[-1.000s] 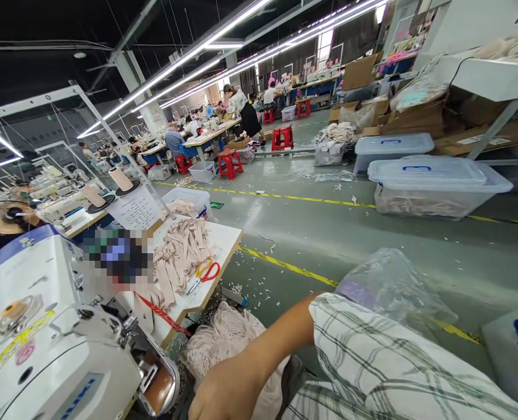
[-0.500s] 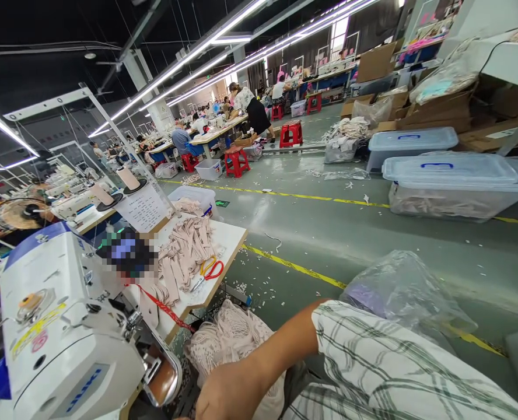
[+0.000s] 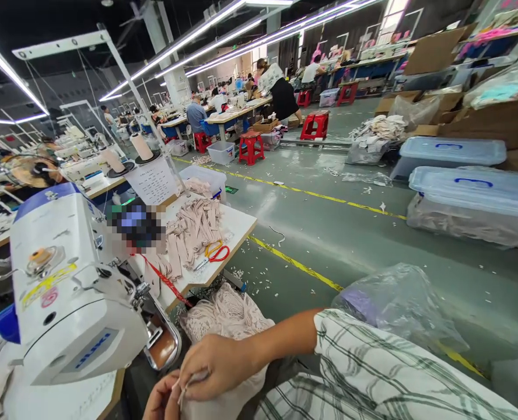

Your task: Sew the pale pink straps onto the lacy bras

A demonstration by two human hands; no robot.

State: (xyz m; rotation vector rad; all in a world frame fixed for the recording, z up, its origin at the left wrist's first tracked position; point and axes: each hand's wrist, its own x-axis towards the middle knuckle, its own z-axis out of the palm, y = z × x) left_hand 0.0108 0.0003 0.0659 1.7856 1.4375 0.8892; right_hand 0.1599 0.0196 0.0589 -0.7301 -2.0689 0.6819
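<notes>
My right hand (image 3: 217, 364) comes in from the right in a checked sleeve, its fingers pinched on the edge of a pale beige fabric piece (image 3: 210, 408). Close against it at the bottom edge, my left hand (image 3: 161, 398) is closed on the same fabric, only its fingers showing. Most of the fabric lies below the picture or behind the hands. Left of them stands a white sewing machine (image 3: 79, 291). Just beyond my right hand is a heap of beige lace strips (image 3: 228, 312).
Beige strips (image 3: 193, 230) and red-and-yellow-handled scissors (image 3: 217, 252) lie on the machine table (image 3: 239, 224). A clear plastic bag (image 3: 403, 297) rests on the floor at right. Lidded bins (image 3: 473, 204) and red stools (image 3: 251, 149) stand farther off, with other people at sewing tables.
My right hand has risen from the bottom edge, and my left hand and the fabric have come into sight. The view has turned slightly, shifting the far bins rightward.
</notes>
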